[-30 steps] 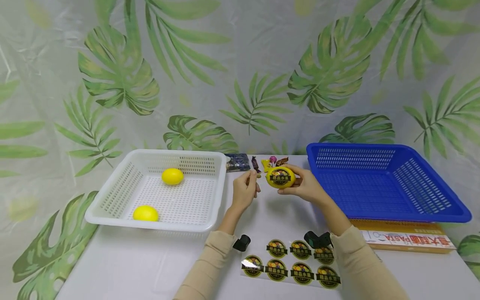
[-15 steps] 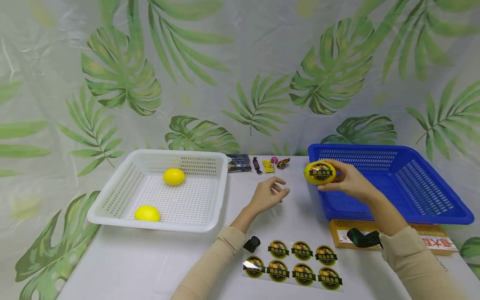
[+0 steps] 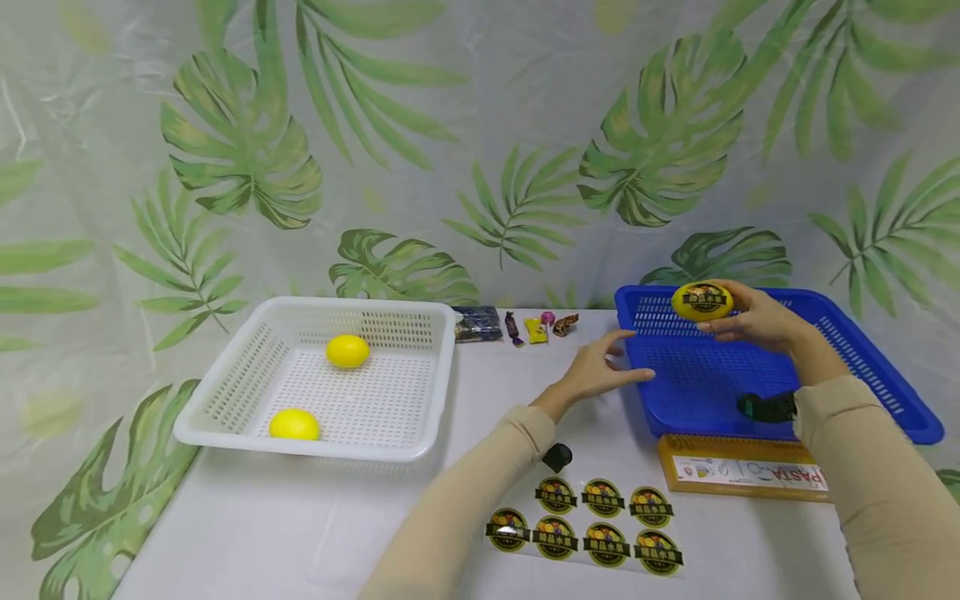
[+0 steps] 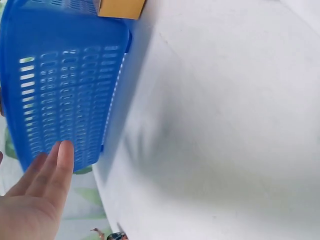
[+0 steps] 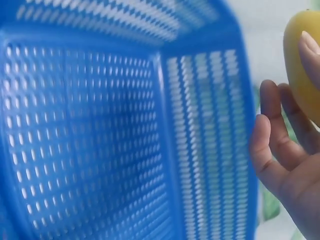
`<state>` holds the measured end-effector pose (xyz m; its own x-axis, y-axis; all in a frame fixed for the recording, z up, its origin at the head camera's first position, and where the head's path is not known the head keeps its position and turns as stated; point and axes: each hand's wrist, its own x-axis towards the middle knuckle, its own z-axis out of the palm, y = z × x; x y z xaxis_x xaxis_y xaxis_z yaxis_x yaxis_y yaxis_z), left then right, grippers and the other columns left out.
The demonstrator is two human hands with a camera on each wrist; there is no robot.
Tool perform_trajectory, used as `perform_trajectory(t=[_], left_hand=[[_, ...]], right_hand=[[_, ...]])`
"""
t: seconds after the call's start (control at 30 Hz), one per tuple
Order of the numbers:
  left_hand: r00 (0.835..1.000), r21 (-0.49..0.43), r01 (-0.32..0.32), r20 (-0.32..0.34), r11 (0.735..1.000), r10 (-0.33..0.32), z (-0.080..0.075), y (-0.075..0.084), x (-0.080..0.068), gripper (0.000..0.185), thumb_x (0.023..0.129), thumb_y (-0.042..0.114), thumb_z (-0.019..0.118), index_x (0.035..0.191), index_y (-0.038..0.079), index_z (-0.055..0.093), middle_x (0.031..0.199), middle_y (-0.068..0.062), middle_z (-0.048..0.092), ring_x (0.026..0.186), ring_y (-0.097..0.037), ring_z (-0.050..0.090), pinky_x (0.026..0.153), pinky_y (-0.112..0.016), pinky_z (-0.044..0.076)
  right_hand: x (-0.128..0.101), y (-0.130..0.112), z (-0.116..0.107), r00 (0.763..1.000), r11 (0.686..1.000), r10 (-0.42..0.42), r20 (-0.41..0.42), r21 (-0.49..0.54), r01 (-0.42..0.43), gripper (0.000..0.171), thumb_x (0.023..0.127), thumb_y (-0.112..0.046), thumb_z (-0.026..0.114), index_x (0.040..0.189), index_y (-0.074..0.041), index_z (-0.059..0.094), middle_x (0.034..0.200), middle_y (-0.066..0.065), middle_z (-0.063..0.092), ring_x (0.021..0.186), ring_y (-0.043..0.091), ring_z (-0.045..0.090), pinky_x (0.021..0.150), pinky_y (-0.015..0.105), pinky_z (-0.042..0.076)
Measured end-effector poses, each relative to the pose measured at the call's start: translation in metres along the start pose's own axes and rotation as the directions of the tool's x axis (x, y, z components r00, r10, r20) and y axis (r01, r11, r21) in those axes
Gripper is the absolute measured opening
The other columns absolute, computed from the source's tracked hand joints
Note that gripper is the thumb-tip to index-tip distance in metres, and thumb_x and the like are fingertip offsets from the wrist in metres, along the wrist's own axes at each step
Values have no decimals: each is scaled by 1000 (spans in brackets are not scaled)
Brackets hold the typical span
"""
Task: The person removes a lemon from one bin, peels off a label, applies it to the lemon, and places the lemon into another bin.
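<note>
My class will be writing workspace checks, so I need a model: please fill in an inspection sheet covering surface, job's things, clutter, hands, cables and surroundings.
Surface: white tabletop.
Job's things: stickered yellow fruit, held; two yellow fruits in the white basket; blue basket; sticker sheet with seven round stickers.
Clutter: dark packet, small wrapped sweets and pink lollipop along the back; pasta box at the blue basket's near side.
Hands: right hand holds the stickered yellow fruit; left hand, holding nothing, is by the blue basket's left side, contact unclear.
Cables: nothing seen.
Surroundings: leaf-patterned backdrop behind.
</note>
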<state>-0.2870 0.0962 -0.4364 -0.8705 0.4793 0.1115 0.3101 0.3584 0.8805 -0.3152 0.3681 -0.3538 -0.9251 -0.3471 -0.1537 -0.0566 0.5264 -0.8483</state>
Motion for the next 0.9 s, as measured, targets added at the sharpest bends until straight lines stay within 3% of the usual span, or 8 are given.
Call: perform_trajectory(t=[0.2, 0.33, 0.47, 0.9], left_hand=[[998, 20, 49, 40, 999, -50, 10, -1, 10, 70, 78, 39, 74, 140, 25, 45, 118, -3, 62, 105, -16, 60, 77, -20, 47], [998, -5, 61, 32, 998, -61, 11, -2, 10, 70, 78, 37, 75, 139, 26, 45, 118, -2, 62, 107, -17, 60, 79, -21, 47], [996, -49, 77, 37, 996, -75, 12, -5, 10, 69, 78, 38, 76, 139, 28, 45, 120, -1, 61, 102, -11, 60, 77, -22, 48], [995, -138, 100, 40, 985, -95, 13, -8, 8, 67, 80, 33, 74, 140, 27, 45, 110, -4, 65, 84, -4, 59, 64, -23, 50]], right_hand=[[18, 22, -6, 998, 998, 69, -5, -9, -69, 90, 87, -14, 67, 150, -3, 4, 139, 30, 27, 93, 1, 53, 88, 48, 48], [31, 32, -1, 995, 995, 96, 11, -20, -95, 89, 87, -14, 67, 149, -1, 4, 137, 31, 29, 108, 26, 51, 90, 54, 46], [43, 37, 6, 991, 991, 129, 46, -30, -127, 88, 87, -15, 67, 149, 0, 6, 136, 33, 28, 119, 48, 39, 91, 56, 44], [73, 55, 28, 946, 954, 298, 126, -58, -293, 94, 86, -22, 70, 148, 4, 3, 137, 36, 28, 120, 46, 41, 96, 58, 38]])
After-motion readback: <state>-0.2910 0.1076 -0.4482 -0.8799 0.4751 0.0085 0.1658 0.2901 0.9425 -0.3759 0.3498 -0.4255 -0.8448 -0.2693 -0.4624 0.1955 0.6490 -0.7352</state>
